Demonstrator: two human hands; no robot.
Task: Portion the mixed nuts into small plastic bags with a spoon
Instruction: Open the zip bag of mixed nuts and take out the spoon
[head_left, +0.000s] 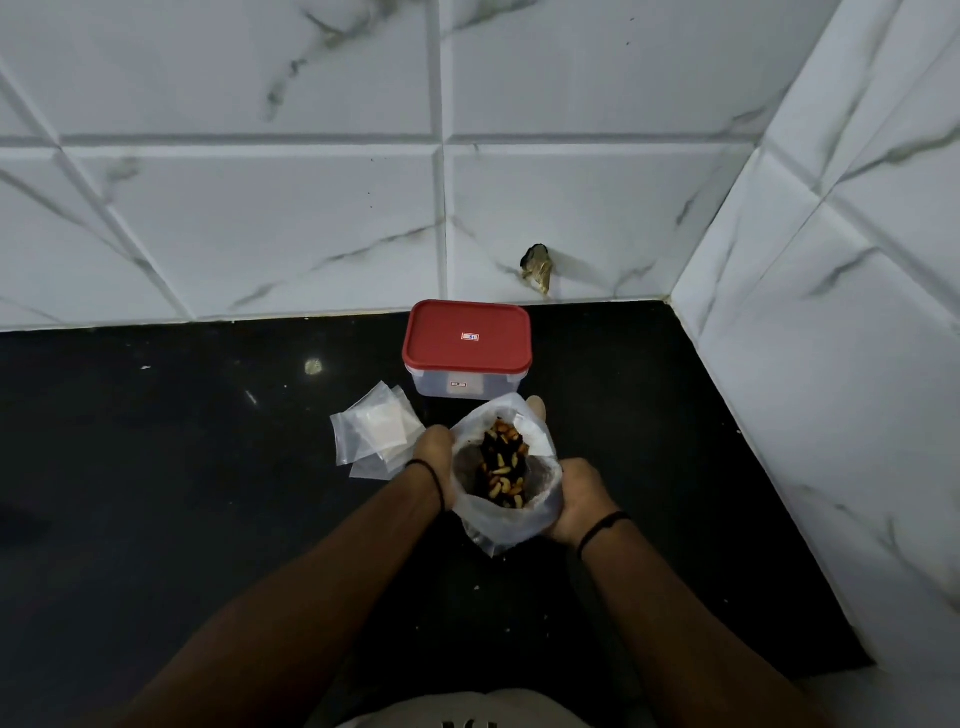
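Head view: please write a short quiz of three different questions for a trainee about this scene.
1. True or false: the clear plastic box with red lid is closed.
2. What holds the large clear plastic bag of mixed nuts?
A. left hand only
B. both hands, left and right hand
C. nothing
3. Where is the pile of small empty clear bags from the box?

Key: 1 true; 2 B; 3 left of it, on the black counter.

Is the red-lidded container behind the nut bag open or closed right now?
Closed. The red lid sits flat and square on the clear container, with no visible gap. Whether it is latched cannot be told.
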